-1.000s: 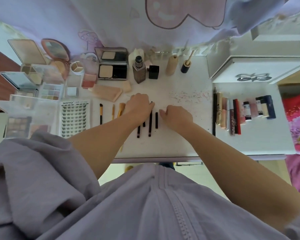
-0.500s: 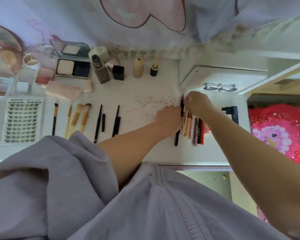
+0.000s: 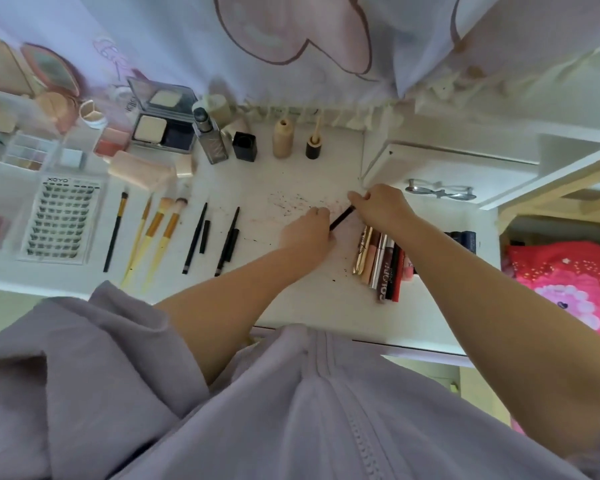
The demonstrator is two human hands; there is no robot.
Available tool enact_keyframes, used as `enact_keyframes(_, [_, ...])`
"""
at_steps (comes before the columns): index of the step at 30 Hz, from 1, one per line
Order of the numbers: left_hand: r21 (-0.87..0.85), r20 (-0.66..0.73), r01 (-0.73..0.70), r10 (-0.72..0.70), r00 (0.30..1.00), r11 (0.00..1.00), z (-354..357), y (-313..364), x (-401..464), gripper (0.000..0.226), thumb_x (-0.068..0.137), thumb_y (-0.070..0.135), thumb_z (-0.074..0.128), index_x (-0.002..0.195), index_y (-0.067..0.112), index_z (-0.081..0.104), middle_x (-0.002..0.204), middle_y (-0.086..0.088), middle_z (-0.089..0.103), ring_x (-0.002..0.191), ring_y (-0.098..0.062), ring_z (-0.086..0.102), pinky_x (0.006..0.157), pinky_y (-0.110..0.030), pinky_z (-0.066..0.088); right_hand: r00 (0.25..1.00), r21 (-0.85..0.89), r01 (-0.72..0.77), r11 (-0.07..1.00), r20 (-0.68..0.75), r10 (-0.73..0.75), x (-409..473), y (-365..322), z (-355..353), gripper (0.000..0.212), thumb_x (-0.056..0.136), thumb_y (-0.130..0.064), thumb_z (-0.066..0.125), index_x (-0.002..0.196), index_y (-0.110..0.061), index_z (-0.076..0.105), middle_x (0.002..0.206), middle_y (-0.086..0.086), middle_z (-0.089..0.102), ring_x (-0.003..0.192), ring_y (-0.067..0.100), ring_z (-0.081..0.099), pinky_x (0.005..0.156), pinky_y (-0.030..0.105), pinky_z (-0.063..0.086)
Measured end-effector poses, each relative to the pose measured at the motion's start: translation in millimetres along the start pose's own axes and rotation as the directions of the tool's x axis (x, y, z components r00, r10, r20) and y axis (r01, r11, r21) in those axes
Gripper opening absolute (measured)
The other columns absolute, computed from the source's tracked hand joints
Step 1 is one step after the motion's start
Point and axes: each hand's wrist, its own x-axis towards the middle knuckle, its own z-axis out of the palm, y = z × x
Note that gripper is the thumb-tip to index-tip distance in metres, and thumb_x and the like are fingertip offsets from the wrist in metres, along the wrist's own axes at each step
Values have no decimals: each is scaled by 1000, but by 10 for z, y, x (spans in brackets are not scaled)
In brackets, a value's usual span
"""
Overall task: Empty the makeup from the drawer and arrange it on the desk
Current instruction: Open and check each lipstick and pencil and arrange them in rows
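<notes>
My right hand pinches the upper end of a thin black pencil, fingers curled round it, and my left hand meets its lower end, fingers bent over the tip so that I judge it grips there too, though the hand hides the contact. The pencil hangs slanted between my hands, just above the white surface and over a patch of dark and pink specks.

The first risk is the pencil itself: with both hands on so thin a stick, a twist or pull in opposite directions could snap it or pop a cap loose, and a loose cap would roll. The specks below could also smear onto my left palm and be carried to whatever I touch next.

Just beside my right wrist lies the row of tubes, packed side by side near the front edge of the surface. My forearm crosses over its far end, so a careless sweep back could nudge the tubes out of line or push the nearest ones off the edge.

To my left the black liners and the brushes lie in a neat row, well apart from my hands. Setting the pencil among them means reaching across, and my loose sleeve hangs close to the handle ends; it could drag them askew. The small bottles stand upright at the back and seem safe unless I overreach.
</notes>
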Motion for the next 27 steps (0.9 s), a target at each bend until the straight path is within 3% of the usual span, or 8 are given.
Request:
enact_keyframes(3, [-94, -60, -76, 71, 996, 993, -133, -228, -150, 13, 96, 20, 42, 101, 8, 45, 99, -9, 51, 68, -24, 48, 58, -35, 41, 994, 191, -57, 980, 105, 38, -98, -127, 7, 43, 94, -46, 47, 80, -8, 63, 63, -2, 61, 55, 10, 54, 50, 22, 40])
enact_keyframes(6, [-85, -69, -144, 139, 988, 986, -256, -497, -302, 9, 98, 21, 40, 99, 13, 42, 96, -6, 53, 67, -22, 50, 57, -33, 40, 952, 387, -148, 910, 306, 24, -225, -195, -33, 34, 93, -40, 54, 83, -8, 62, 62, -1, 58, 39, 6, 40, 35, 15, 29])
enact_keyframes(11, [-4, 1, -198, 198, 980, 980, -372, -745, -549, 23, 100, 20, 35, 121, 15, 42, 110, -5, 54, 74, -20, 55, 66, -38, 49, 856, 493, -150, 857, 499, -137, -498, -311, -54, 25, 93, -27, 51, 75, -11, 58, 57, -1, 52, 38, 6, 29, 33, 16, 19])
enact_keyframes(16, [-52, 39, -280, 282, 959, 959, -365, -510, -731, 24, 101, 26, 31, 113, 11, 47, 101, -8, 58, 80, -24, 55, 72, -41, 47, 811, 395, -68, 916, 557, -179, -796, -411, 54, 29, 91, -32, 48, 71, -13, 58, 56, -2, 49, 41, 8, 30, 39, 20, 18])
enact_keyframes(20, [6, 17, -328, 328, 945, 945, -337, -536, -875, 25, 102, 29, 29, 112, 16, 47, 84, 3, 54, 70, -19, 51, 60, -31, 37, 806, 360, 37, 932, 540, -241, -956, -347, 62, 37, 95, -42, 48, 82, -14, 67, 55, -6, 50, 41, 6, 33, 40, 18, 24])
enact_keyframes(23, [88, 32, -369, 367, 930, 925, -309, -629, -954, 27, 102, 33, 28, 114, 18, 47, 71, 9, 48, 59, -15, 45, 50, -28, 29, 792, 365, 158, 918, 508, -339, -1058, -319, 112, 33, 97, -36, 48, 85, -13, 69, 52, -7, 46, 40, 5, 31, 40, 15, 28])
enact_keyframes(27, [24, 17, -364, 364, 931, 931, -293, -706, -999, 28, 101, 37, 29, 112, 22, 50, 63, 8, 49, 54, -11, 46, 46, -27, 27, 821, 395, 188, 899, 440, -364, -1135, -293, 208, 30, 97, -33, 50, 88, -12, 69, 54, -5, 46, 41, 5, 32, 42, 13, 31])
